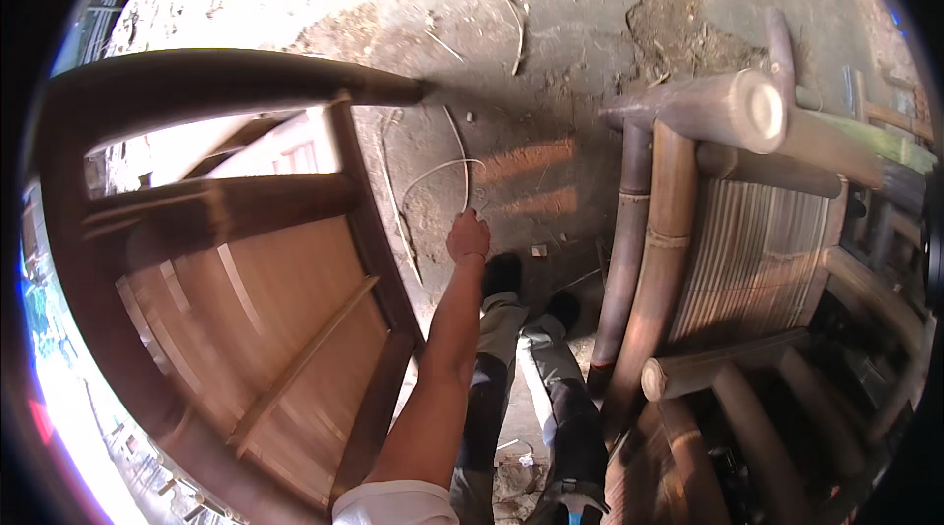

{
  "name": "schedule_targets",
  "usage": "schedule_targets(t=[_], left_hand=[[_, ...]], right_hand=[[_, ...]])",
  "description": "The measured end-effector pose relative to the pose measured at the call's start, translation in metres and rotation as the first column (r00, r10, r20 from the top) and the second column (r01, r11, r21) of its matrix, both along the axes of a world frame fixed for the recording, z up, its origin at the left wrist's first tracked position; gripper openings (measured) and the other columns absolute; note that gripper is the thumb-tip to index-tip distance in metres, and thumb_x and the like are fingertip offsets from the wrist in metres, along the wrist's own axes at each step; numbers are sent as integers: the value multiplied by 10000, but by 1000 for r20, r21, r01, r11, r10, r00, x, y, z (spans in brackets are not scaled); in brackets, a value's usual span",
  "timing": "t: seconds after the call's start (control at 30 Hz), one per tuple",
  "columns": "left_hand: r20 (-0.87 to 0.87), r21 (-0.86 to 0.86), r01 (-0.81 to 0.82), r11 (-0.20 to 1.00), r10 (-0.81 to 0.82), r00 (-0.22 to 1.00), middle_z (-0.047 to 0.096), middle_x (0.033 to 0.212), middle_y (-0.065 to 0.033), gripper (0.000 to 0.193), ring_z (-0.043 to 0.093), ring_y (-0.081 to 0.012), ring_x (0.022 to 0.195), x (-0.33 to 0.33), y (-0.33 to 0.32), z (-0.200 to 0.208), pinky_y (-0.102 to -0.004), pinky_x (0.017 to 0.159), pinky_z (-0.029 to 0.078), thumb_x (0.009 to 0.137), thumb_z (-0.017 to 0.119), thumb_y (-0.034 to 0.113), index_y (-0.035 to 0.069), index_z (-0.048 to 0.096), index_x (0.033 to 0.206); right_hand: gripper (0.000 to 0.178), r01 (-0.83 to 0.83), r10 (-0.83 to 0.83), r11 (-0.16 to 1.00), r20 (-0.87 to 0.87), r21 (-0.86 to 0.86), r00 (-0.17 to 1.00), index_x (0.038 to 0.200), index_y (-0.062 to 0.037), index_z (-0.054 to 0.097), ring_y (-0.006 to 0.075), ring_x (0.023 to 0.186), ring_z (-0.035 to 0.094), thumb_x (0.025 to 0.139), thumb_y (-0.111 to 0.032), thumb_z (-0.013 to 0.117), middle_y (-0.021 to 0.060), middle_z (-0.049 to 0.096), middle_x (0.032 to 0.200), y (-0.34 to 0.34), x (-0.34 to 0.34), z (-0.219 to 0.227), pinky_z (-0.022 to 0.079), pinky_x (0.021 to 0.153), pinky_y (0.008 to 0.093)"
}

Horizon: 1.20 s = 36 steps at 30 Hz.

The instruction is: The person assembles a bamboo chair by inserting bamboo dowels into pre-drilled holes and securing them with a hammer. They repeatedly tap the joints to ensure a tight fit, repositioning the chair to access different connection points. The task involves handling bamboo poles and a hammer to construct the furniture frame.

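My left hand (469,236) reaches out over the floor, with the arm bare below a white sleeve. Its fingers are closed on a thin pale strip (464,156), which runs up and away from the fist and bends in a loop. Another long pale strip (396,220) lies on the floor just left of the hand. Close by on the left stands a dark brown bamboo frame (364,191) with a panel of flat slats (285,299); it is partly blurred. My right hand is out of sight.
To the right stands a bamboo chair (669,220) with thick poles and a slatted panel (752,260). My legs and dark shoes (501,273) are between the two pieces. Farther off, a cane strip (506,9) and small scraps lie on the rough concrete floor (580,24).
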<state>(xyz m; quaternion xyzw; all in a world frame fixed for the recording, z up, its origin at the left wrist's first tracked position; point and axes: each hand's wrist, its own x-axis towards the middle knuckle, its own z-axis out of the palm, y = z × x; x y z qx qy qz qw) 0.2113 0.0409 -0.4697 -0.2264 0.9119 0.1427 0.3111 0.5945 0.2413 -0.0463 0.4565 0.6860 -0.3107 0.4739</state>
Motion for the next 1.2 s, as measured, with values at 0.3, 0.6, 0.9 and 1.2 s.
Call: schedule_targets(t=[0.3, 0.6, 0.9, 1.2], left_hand=[[-110, -54, 417, 907, -421, 900, 582, 1064, -124, 169, 685, -350, 809, -1, -7, -91, -454, 636, 561, 899, 514, 134, 94, 559, 1057], [-20, 82, 496, 864, -496, 868, 628, 1037, -170, 204, 687, -380, 832, -1, 33, 51, -483, 675, 565, 915, 488, 144, 57, 592, 1068], [-183, 223, 758, 614, -737, 651, 626, 1026, -134, 236, 626, -317, 1010, -144, 38, 484, -461, 852, 510, 848, 539, 219, 63, 583, 1020], [-577, -121, 928, 354, -785, 224, 571, 892, -76, 213, 600, -255, 880, -187, -107, 535, -392, 769, 487, 739, 642, 186, 95, 560, 914]], right_hand=[[187, 32, -35, 999, 103, 31, 994, 920, -82, 532, 286, 523, 560, 901, -250, 611, 130, 530, 622, -6, -18, -25, 443, 482, 422], [216, 12, -11, 1000, -26, 12, 1000, 1003, -93, 508, 276, 506, 546, 924, -281, 581, 119, 516, 619, -16, -4, 30, 447, 470, 421], [304, 391, -429, 867, -61, -309, 901, 1196, -135, 470, 173, 450, 508, 981, -342, 529, 45, 477, 613, -18, -117, 136, 443, 404, 349], [359, -7, -234, 951, -732, -310, 640, 1270, -74, 512, 198, 619, 618, 984, -290, 499, 102, 608, 767, -16, -491, 149, 507, 536, 345]])
